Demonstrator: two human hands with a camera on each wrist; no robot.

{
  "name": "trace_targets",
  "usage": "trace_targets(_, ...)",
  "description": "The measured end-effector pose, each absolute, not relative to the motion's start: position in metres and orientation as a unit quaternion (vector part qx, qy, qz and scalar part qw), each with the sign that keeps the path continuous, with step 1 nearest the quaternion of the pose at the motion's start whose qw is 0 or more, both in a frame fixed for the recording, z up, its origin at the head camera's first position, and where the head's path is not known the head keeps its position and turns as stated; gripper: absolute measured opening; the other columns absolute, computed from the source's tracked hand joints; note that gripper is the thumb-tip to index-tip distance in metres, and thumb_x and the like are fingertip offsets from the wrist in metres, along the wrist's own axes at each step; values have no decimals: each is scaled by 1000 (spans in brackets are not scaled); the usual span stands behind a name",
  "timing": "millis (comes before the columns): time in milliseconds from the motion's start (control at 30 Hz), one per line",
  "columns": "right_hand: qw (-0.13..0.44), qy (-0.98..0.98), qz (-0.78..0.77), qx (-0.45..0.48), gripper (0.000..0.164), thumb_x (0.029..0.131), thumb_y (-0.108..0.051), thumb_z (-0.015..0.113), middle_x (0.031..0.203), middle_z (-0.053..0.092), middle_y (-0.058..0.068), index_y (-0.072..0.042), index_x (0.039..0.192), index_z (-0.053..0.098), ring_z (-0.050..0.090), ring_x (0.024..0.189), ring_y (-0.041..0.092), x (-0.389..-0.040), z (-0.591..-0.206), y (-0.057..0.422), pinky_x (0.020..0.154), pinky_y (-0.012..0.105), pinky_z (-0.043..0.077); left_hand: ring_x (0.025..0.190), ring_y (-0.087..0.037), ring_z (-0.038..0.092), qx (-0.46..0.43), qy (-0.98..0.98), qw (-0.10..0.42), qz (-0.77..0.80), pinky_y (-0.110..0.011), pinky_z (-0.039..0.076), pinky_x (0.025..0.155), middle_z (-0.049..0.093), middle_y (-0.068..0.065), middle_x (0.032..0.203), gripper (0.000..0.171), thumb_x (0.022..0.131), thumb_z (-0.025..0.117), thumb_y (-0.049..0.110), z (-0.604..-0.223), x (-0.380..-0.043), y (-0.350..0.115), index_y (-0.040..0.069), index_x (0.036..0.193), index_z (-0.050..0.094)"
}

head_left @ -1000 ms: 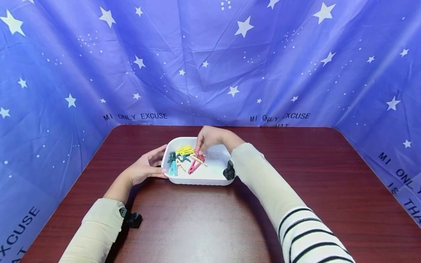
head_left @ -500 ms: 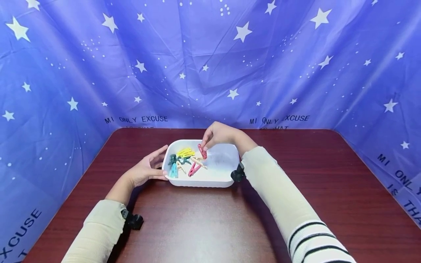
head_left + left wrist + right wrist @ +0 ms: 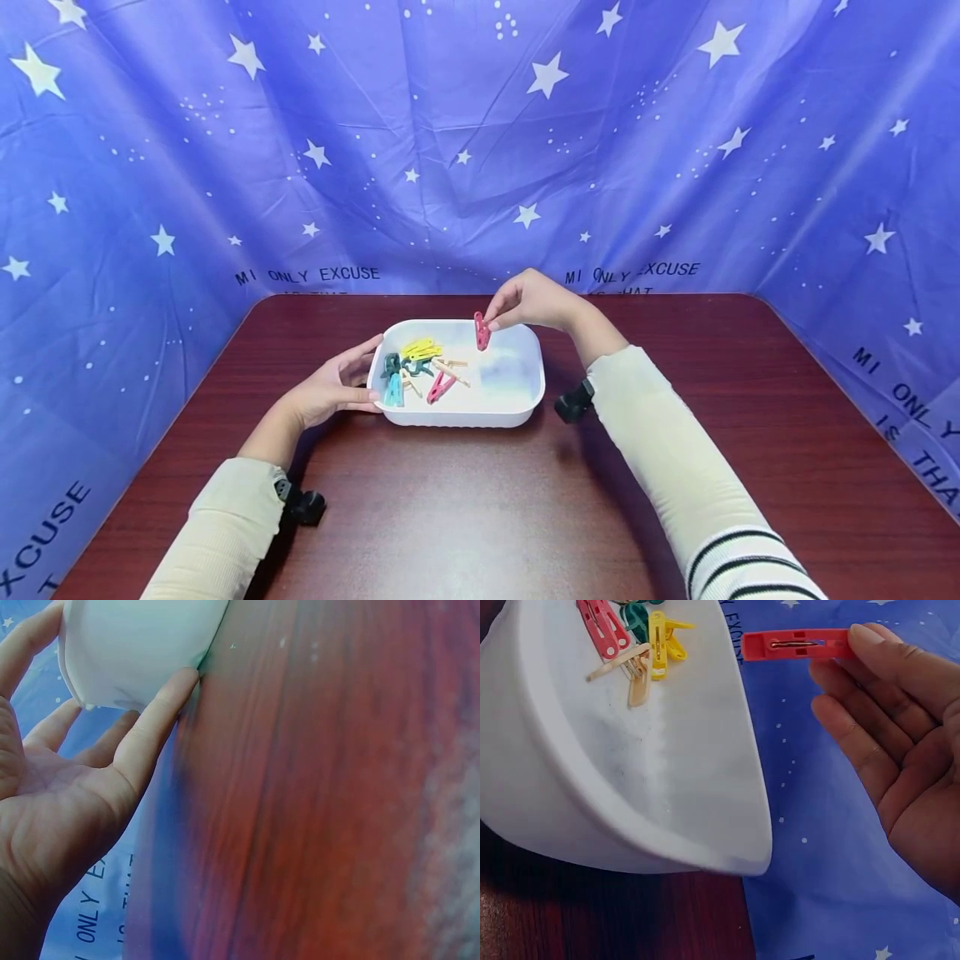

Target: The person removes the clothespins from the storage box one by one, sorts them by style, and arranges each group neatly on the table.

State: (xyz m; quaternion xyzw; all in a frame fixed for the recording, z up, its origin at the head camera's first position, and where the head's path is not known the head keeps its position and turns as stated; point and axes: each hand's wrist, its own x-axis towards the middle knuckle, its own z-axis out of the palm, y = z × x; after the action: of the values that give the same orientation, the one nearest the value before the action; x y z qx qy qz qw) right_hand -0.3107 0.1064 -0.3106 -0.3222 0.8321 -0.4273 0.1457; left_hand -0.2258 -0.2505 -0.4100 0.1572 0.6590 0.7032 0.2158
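Note:
My right hand (image 3: pixel 536 300) pinches a red plastic clothespin (image 3: pixel 482 332) between thumb and fingertips, above the back of a white tub (image 3: pixel 506 408). In the right wrist view that clothespin (image 3: pixel 795 645) lies level, its metal spring showing. My left hand (image 3: pixel 330 387) rests with extended fingers and thumb against the tub's left end, which the left wrist view shows closely. Inside the tub's left half lie yellow clothespins (image 3: pixel 422 349), another red clothespin (image 3: pixel 440 387), small wooden clothespins (image 3: pixel 452 372), dark green clips (image 3: pixel 392 364) and a light blue clothespin (image 3: pixel 394 392).
The tub stands toward the back of a dark red wooden table (image 3: pixel 450 500). A blue star-printed cloth (image 3: pixel 465 167) hangs behind and at both sides. Black wrist cameras (image 3: pixel 306 507) sit on both sleeves.
The right hand has lifted the red clothespin from the pile and carried it up and to the right. The left hand stays at the tub's end.

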Motion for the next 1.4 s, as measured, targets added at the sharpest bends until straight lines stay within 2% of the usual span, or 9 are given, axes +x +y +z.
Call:
trace_targets(167,133,808,-477,-319,11,78,-6,82,88,74,7,-3,87,77,69,89,21,-308,-313,119,83,35,52,122,-38,45,158,661,219,700,-50,53,81,18,-28,153,100,81,71,-9,-409,-227,-250,13,158,11)
trace_targets(400,94,785,-525,-316,13,78,-4,81,105,69,12,1,89,76,63,98,23,-305,-316,138,80,31,52,119,-35,48,159,662,223,698,-46,54,80,18,-28,153,98,81,71,-8,-407,-229,-250,9,157,12)
trace_targets(633,76,770,-563,-291,14,79,-5,80,117,68,12,1,90,75,58,118,23,-302,-323,156,91,30,48,120,-34,46,159,666,219,695,-47,53,81,19,-28,152,96,82,70,-9,-410,-228,-250,9,157,13)
trace_targets(867,30,760,-591,-268,17,80,-2,78,109,71,9,5,95,72,65,103,18,-299,-333,173,86,28,50,121,-35,45,159,667,214,696,-47,53,81,19,-28,152,96,82,70,-9,-411,-225,-251,9,157,13)
trace_targets(1000,26,736,-629,-249,35,80,6,76,104,71,8,11,112,64,68,94,16,-297,-340,181,82,28,53,123,-36,42,157,671,212,693,-47,53,81,20,-28,151,95,82,70,-9,-411,-224,-252,9,157,13)
trace_targets(1133,18,732,-644,-221,50,79,9,75,106,69,10,11,126,57,67,92,12,-296,-347,188,81,27,53,124,-36,41,157,673,210,692,-47,53,81,20,-28,151,95,83,69,-10,-412,-224,-253,9,157,14)
trace_targets(1300,-2,756,-628,-185,48,78,5,77,106,71,16,12,122,60,67,89,9,-295,-359,196,78,24,53,122,-35,43,161,674,207,691,-47,54,80,21,-29,151,95,82,69,-10,-413,-225,-253,9,157,14)
trace_targets(1400,-10,754,-635,-169,45,78,6,77,101,72,15,14,119,60,67,87,9,-294,-367,200,77,23,53,123,-34,42,161,676,207,688,-47,54,81,21,-28,151,94,82,70,-9,-413,-225,-253,9,157,14)
